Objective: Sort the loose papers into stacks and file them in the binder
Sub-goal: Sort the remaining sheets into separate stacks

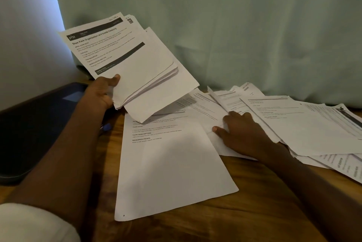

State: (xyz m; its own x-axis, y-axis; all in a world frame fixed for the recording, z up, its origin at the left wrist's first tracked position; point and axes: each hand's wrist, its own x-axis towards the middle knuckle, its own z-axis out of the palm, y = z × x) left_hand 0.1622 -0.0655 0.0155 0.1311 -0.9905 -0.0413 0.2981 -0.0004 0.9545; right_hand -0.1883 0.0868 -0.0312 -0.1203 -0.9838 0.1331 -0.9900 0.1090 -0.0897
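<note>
White sleeve at the near left corner of the view, forearm running up from it. Left hand raised above the far left part of the wooden tabletop, clamped on the lower edge of a thick stack of papers, thumb on top, fingers hidden beneath. Stack tilted up and away, top page headed "Shoe Rack Organization and Insole Cleaning" (smaller print too blurred to read). Single printed sheet flat on the tabletop near the middle, its near corner toward the front edge. Right hand lying palm down, fingers loosely spread, on the loose papers just right of that sheet, gripping nothing. Loose papers overlapping in a fan toward the right edge of the tabletop. Dark blue binder closed along the left edge, under the left forearm. Small blue object beside the binder, identity unclear. Pale green curtain behind the far edge.
</note>
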